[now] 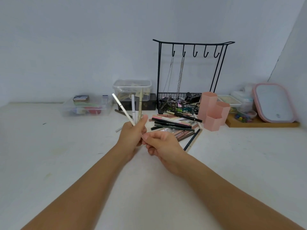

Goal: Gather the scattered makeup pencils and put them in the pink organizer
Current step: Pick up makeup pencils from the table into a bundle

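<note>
My left hand [132, 135] grips a small bunch of pale makeup pencils [134, 107] that stand upright and fan out above my fist. My right hand [162, 143] is right beside it, with curled fingers touching the lower ends of the bunch; whether it pinches one is unclear. A pile of several more pencils [172, 124], black, pink, green and brown, lies on the white table to the right of my hands. The pink organizer [214, 112], three hexagonal cups, stands just right of the pile and looks empty.
A black wire jewellery stand [191, 77] with a basket of clutter sits behind the pile. Clear plastic boxes [86, 106] stand at the back left and centre. A wooden tray [262, 124] with a pink-rimmed mirror and a small bowl sits at the far right.
</note>
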A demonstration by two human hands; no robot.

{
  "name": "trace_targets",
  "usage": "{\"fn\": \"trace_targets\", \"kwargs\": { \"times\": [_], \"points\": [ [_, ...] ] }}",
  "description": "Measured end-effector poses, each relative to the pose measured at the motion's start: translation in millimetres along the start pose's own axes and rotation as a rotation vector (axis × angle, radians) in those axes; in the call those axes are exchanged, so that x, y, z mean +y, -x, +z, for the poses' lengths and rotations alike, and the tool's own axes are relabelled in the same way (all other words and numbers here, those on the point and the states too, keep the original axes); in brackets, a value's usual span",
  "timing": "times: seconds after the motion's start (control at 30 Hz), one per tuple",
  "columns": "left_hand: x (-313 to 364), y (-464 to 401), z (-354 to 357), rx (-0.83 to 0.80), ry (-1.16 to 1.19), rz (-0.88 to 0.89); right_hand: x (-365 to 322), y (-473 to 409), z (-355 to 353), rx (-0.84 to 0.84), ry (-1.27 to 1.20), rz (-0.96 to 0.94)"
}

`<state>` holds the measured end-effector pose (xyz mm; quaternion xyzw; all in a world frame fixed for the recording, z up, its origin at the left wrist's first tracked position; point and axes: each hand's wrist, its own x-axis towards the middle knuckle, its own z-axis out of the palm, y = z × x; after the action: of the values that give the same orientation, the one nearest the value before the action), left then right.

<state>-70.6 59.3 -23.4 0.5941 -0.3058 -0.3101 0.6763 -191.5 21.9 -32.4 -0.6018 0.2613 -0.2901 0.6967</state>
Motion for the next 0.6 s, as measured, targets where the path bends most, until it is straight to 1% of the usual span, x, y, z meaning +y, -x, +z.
{"fn": "trace_targets", "kwargs": {
  "times": [0.1, 0.2, 0.3, 0.37, 0.43, 0.5, 0.6],
  "points": [
    [7, -5, -15, 0.050, -0.037, 0.019, -1, 0, -3, 0.068, 0.168, -0.065],
    [14, -14, -38, 0.155, -0.038, 0.010, -6, -1, -7, 0.113, 0.380, -0.184],
    [13, -23, -63, 0.240, -0.060, -0.001, -25, -12, -8, 0.103, 0.602, -0.319],
    [10, -30, -75, 0.285, -0.097, -0.005, -40, -28, -1, 0.065, 0.787, -0.359],
    [8, -34, -76, 0.320, -0.074, -0.017, -49, -53, 8, 0.056, 0.963, -0.391],
    [6, -38, -76, 0.337, -0.048, -0.023, -47, -87, 18, 0.087, 1.052, -0.359],
    [2, -44, -77, 0.315, -0.030, -0.022, -38, -139, 33, 0.116, 1.141, -0.232]
  ]
}}
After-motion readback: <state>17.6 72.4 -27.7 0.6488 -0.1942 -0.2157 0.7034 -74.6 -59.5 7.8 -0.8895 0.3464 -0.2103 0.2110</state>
